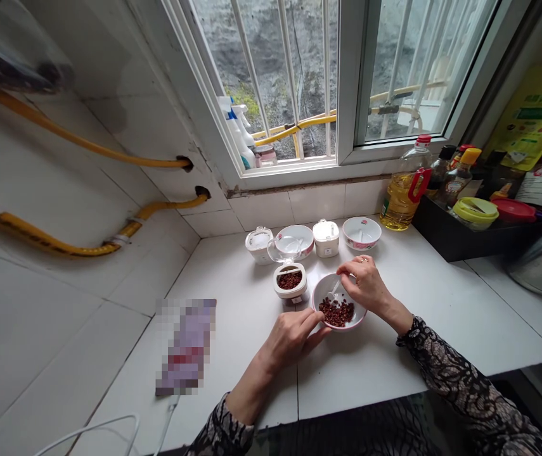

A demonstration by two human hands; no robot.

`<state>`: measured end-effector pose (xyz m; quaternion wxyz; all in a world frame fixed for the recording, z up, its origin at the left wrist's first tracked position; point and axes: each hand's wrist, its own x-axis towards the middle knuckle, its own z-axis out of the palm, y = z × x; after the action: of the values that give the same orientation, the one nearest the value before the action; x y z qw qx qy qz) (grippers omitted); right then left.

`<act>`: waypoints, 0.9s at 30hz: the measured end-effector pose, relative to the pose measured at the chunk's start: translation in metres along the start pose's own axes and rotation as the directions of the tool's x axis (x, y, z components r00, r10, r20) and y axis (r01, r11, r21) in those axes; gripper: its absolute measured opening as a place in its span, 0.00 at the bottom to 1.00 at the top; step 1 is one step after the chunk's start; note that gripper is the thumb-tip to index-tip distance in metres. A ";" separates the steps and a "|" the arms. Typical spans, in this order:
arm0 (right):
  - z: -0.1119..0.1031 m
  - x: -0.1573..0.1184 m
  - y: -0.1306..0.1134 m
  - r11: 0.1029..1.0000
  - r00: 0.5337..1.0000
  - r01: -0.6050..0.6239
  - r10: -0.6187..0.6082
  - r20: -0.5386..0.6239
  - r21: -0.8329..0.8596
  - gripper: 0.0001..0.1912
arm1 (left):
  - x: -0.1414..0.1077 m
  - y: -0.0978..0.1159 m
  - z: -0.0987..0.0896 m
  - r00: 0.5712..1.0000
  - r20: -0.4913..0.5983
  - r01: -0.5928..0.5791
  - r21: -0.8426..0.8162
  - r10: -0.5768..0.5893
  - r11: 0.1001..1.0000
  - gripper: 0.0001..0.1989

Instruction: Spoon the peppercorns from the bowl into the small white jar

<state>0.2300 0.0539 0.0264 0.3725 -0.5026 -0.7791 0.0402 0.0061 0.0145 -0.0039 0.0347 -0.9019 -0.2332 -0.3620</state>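
Note:
A white bowl [319, 292] with a pink rim stands on the counter, with reddish-brown peppercorns [338, 313] heaped in its near part. My left hand [290, 337] grips the bowl's near left rim between thumb and fingers. In the fingers of my right hand [366, 286] is a small clear spoon [333, 294], its tip down in the bowl beside the peppercorns. Just left of the bowl sits a cream spice jar [294, 296], its clear lid raised, holding more of the same peppercorns.
Behind are a jar of white grains [260, 252], a closed jar [326, 246] and two flowered bowls [302, 252] [362, 243]. An oil bottle [400, 199] and a black condiment rack [446, 235] stand right. A blurred purple object [187, 348] with a cable lies left.

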 end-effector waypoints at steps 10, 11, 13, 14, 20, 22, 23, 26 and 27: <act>0.001 -0.002 -0.003 0.993 1.000 0.022 -0.020 -0.014 0.115 0.11 | 0.001 0.000 0.000 1.000 -0.018 -0.004 -0.001 0.004 1.000 0.08; 0.000 -0.002 -0.003 0.992 1.000 0.015 -0.012 -0.026 0.123 0.11 | 0.001 0.000 0.000 1.000 -0.019 -0.005 0.002 0.005 1.000 0.08; -0.002 -0.001 -0.001 0.990 0.999 -0.006 0.013 -0.051 0.139 0.11 | 0.002 0.000 0.000 1.000 -0.023 -0.010 0.007 0.010 1.000 0.09; -0.003 0.000 0.000 0.989 0.998 -0.020 0.029 -0.061 0.148 0.11 | 0.002 0.000 -0.001 1.000 -0.025 -0.012 0.010 0.012 1.000 0.09; -0.003 0.001 0.004 0.988 0.990 -0.080 0.094 -0.101 0.135 0.10 | 0.003 0.000 0.000 0.999 -0.032 -0.014 0.025 0.015 1.000 0.11; -0.002 0.000 0.004 0.989 0.990 -0.087 0.099 -0.096 0.118 0.10 | 0.003 0.000 0.000 0.999 -0.033 -0.014 0.029 0.015 0.999 0.12; -0.001 0.000 0.004 0.989 0.990 -0.092 0.104 -0.093 0.117 0.10 | 0.003 0.000 0.001 0.999 -0.034 -0.015 0.028 0.016 0.999 0.12; 0.001 0.000 0.006 0.988 0.989 -0.102 0.113 -0.095 0.114 0.10 | 0.003 0.000 0.001 0.999 -0.038 -0.021 0.025 0.022 0.999 0.12; 0.002 0.000 0.006 0.990 0.989 -0.098 0.109 -0.101 0.103 0.10 | 0.003 0.000 0.001 0.999 -0.038 -0.023 0.024 0.024 0.999 0.12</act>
<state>0.2332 0.0572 0.0227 0.4351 -0.5250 -0.7280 0.0708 0.0087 0.0159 -0.0022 0.0540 -0.8970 -0.2258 -0.3762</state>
